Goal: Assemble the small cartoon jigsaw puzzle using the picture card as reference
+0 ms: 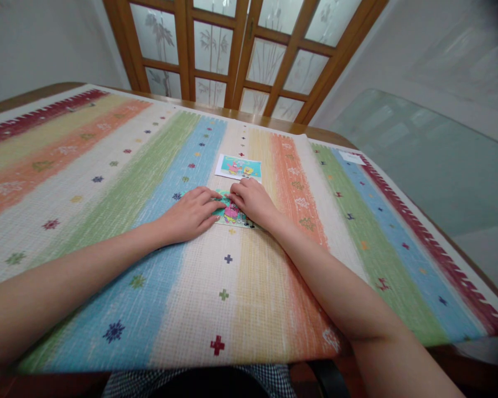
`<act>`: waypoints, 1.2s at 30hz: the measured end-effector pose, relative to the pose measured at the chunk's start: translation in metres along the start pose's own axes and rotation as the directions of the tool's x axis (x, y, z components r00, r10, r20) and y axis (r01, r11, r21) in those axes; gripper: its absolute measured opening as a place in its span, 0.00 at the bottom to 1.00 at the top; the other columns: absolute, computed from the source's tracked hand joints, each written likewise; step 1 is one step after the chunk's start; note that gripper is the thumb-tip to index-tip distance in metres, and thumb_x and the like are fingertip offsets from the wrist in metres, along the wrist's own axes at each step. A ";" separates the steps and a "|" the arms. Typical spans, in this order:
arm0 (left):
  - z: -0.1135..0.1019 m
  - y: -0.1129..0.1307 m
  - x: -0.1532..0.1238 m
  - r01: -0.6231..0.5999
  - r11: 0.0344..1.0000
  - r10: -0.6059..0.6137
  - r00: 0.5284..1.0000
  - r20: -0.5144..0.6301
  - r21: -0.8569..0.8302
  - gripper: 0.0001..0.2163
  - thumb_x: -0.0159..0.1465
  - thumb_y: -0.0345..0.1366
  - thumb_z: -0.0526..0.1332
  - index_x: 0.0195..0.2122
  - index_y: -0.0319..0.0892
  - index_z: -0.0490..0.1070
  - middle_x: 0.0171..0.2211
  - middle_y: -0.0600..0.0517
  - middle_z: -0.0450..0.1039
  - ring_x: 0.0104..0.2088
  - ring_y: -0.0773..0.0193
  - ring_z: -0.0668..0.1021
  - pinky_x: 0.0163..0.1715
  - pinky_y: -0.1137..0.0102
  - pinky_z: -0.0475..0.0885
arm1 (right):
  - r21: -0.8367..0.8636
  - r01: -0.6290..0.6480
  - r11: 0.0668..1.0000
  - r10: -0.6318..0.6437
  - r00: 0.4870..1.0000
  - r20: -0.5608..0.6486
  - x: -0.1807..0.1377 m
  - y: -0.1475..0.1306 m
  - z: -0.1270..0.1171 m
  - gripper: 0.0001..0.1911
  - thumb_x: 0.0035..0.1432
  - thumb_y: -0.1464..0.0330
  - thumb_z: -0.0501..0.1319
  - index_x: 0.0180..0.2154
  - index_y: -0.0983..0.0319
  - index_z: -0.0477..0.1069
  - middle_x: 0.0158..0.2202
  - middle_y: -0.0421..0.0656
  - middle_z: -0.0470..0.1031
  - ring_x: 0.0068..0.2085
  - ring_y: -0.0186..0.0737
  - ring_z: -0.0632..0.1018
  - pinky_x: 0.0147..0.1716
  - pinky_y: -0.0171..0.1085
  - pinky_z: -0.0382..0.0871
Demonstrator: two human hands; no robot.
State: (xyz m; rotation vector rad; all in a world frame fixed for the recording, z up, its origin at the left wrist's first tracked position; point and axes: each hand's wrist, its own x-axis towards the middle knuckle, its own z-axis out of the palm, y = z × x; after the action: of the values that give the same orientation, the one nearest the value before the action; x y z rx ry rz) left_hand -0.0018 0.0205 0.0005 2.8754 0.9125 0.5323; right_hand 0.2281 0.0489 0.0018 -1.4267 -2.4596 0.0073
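A small colourful cartoon picture [231,213], with a pink figure on a teal ground, lies flat near the middle of the table. Whether it is one card or made of pieces I cannot make out. My left hand [195,214] rests at its left side, fingers stretched and slightly apart, tips touching it. Over its upper right part, my right hand [255,202] has its fingers bent and close together; anything under the tips is hidden. Just beyond the hands lies a white-edged card [238,167] showing a pink figure and a yellow one.
A striped tablecloth [199,287] with small printed motifs covers the table. Toward the far right edge lies a small white paper [352,158]. Wooden doors with frosted panes [213,47] stand behind the table. Checked fabric [269,378] shows below the near edge.
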 end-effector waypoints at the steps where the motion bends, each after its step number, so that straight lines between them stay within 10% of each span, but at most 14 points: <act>1: 0.000 0.000 0.000 -0.002 1.000 0.002 1.000 0.005 0.002 0.16 0.73 0.42 0.51 0.56 0.43 0.70 0.56 0.43 0.69 0.58 0.52 0.67 0.60 0.54 0.62 | -0.005 0.000 1.000 0.000 1.000 0.000 0.000 0.000 0.000 0.11 0.68 0.62 0.57 0.37 0.60 0.73 0.37 0.48 0.73 0.41 0.47 0.69 0.39 0.40 0.57; 16: 0.002 -0.002 0.000 -0.032 0.999 0.033 0.999 0.028 -0.017 0.16 0.74 0.40 0.50 0.58 0.43 0.69 0.63 0.47 0.66 0.64 0.53 0.64 0.64 0.54 0.58 | 0.306 -0.029 0.952 0.055 0.995 -0.078 -0.006 0.011 -0.009 0.16 0.70 0.64 0.50 0.34 0.61 0.73 0.33 0.46 0.75 0.38 0.43 0.74 0.41 0.40 0.64; 36: 0.005 -0.004 0.000 -0.036 0.999 0.034 0.997 0.066 0.019 0.19 0.74 0.40 0.49 0.61 0.40 0.67 0.62 0.47 0.69 0.64 0.51 0.64 0.65 0.55 0.56 | 0.043 0.160 0.986 -0.163 0.984 0.079 -0.018 0.002 -0.028 0.15 0.60 0.74 0.57 0.43 0.58 0.80 0.39 0.47 0.76 0.43 0.45 0.74 0.44 0.42 0.63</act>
State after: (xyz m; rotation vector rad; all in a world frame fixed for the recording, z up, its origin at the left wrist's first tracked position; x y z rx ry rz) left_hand -0.0023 0.0245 -0.0048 2.9129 0.8645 0.4306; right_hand 0.2454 0.0302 0.0240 -1.2318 -2.6208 0.0774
